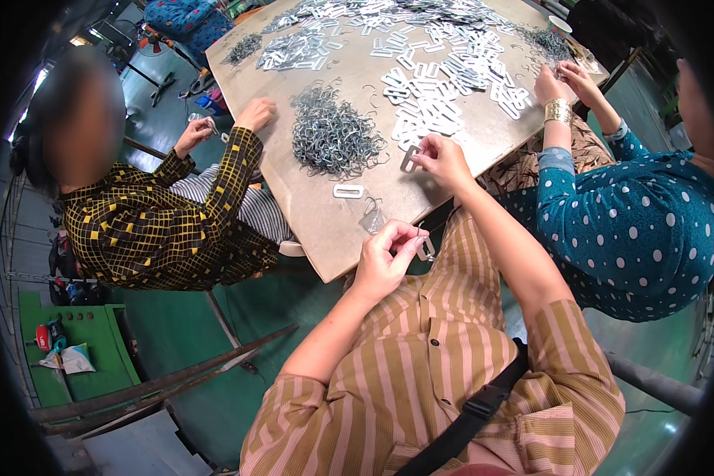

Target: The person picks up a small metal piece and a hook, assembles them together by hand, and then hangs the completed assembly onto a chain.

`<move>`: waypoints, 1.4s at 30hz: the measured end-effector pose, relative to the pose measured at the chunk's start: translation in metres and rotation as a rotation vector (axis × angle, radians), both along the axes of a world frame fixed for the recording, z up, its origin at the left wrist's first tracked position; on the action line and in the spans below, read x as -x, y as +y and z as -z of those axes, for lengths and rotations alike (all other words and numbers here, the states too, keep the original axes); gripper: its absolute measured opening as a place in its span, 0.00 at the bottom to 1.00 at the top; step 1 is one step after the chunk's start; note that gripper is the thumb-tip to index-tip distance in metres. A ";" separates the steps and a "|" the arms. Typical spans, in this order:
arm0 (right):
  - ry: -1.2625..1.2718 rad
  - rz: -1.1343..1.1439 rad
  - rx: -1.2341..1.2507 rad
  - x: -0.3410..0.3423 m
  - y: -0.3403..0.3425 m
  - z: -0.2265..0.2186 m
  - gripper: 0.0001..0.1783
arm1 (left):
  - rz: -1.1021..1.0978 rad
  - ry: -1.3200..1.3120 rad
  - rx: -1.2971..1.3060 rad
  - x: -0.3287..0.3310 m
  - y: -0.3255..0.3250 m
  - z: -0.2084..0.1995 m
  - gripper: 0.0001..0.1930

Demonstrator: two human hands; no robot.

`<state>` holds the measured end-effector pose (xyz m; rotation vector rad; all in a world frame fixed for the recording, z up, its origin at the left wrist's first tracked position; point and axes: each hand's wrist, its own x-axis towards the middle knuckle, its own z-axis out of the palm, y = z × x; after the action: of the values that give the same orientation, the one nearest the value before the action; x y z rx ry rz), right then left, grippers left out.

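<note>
Head view shows a slotted, oblong plate [408, 159].

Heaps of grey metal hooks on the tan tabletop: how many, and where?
3: a large hook heap left of the wearer's right hand, a small far-left heap, and a far-right heap beside the pale round cup. Others may be hidden.
</note>
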<state>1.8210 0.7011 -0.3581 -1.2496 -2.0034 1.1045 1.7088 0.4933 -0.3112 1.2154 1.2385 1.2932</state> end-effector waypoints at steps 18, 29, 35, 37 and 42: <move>0.196 -0.085 -0.082 -0.064 -0.123 -0.074 0.05 | 0.085 0.244 0.071 0.020 0.020 0.019 0.08; 0.125 -0.131 -0.210 -0.067 -0.128 -0.072 0.05 | -0.158 1.685 -0.293 0.050 0.152 0.051 0.07; 0.120 -0.168 -0.228 -0.062 -0.126 -0.068 0.05 | -0.167 1.588 -0.221 0.065 0.157 0.043 0.06; 0.102 -0.149 -0.222 -0.064 -0.122 -0.067 0.05 | -0.271 1.165 -0.079 0.069 0.146 0.027 0.06; 0.140 -0.138 -0.150 -0.059 -0.120 -0.062 0.05 | -0.223 0.436 0.061 0.096 0.113 0.034 0.06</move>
<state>1.8800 0.5814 -0.2957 -0.9452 -2.0483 1.0522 1.6130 0.6064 -0.3449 1.3909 1.7546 1.1689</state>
